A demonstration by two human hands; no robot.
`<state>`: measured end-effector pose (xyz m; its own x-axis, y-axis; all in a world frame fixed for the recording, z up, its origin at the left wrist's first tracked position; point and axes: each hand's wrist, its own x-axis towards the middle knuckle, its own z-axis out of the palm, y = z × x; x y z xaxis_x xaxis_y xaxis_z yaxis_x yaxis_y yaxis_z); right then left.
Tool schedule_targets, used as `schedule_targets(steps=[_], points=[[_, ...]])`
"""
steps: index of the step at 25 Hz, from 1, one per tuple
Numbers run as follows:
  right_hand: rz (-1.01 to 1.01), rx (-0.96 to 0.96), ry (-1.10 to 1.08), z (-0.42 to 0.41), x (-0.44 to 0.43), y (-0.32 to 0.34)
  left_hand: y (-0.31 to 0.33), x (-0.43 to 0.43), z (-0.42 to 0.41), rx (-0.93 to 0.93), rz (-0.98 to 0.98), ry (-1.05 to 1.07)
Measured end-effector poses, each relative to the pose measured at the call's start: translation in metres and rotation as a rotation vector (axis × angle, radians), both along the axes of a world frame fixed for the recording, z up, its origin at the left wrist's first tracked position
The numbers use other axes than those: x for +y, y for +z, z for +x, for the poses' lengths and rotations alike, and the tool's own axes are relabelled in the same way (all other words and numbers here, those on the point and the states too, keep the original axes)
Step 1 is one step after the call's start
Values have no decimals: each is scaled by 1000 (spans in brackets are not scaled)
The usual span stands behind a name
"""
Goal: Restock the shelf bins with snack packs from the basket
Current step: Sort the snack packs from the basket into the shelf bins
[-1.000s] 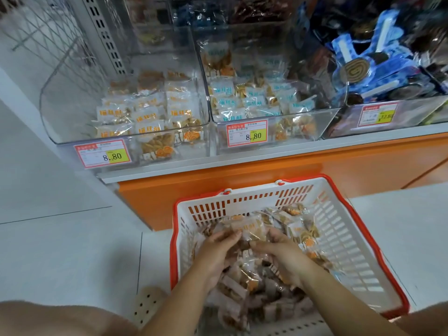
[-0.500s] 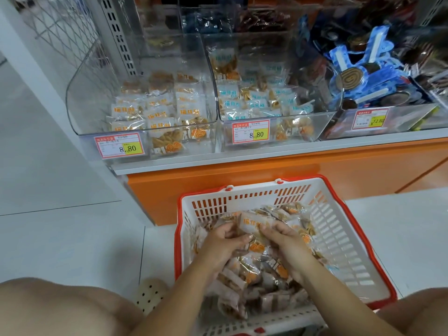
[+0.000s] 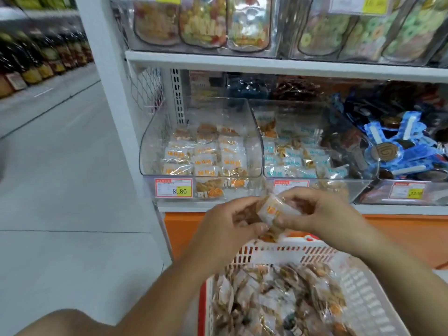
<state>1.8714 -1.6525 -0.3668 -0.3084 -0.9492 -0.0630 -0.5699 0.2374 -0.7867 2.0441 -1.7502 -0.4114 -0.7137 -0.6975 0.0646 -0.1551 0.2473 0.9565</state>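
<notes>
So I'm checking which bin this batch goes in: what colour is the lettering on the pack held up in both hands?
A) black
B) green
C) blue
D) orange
D: the snack pack pinched between the left hand and right hand carries orange lettering, like the packs in the left clear bin, whereas the packs in the middle bin are lettered blue.
</notes>
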Motion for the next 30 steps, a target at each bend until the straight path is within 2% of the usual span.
schedule_targets(steps=[1, 3, 5, 6, 8, 11, 14, 18, 22, 24, 26, 28, 30], points=[[-52, 143, 9, 3, -17, 27, 18, -14, 11, -5, -141, 94], [-160, 285, -17, 9, -53, 72, 39, -45, 36, -79, -411, 341], [-139, 454, -12, 14, -96, 95, 39, -73, 61, -214, -614, 590], [-63, 598, 18, 17, -121, 98, 34, -84, 70, -264, -635, 668], [158, 866, 95, 24, -161, 91, 22, -95, 78, -335, -612, 695], [529, 1112, 221, 30, -201, 65, 8, -105, 82, -358, -649, 647], [754, 1037, 292, 25, -219, 39, -3, -118, 86, -304, -675, 668], [753, 918, 335, 18, -225, 21, -12, -126, 87, -275, -625, 671], [846, 842, 414, 18, -232, 22, -14, -126, 86, -255, -591, 667], [871, 874, 444, 20, -234, 18, -14, -125, 87, -265, -577, 665], [881, 999, 491, 25, -231, 21, -14, -123, 87, -271, -548, 659], [801, 1160, 474, 27, -226, 31, -14, -122, 87, -270, -537, 653], [656, 1183, 385, 20, -222, 38, -17, -123, 88, -274, -544, 654]])
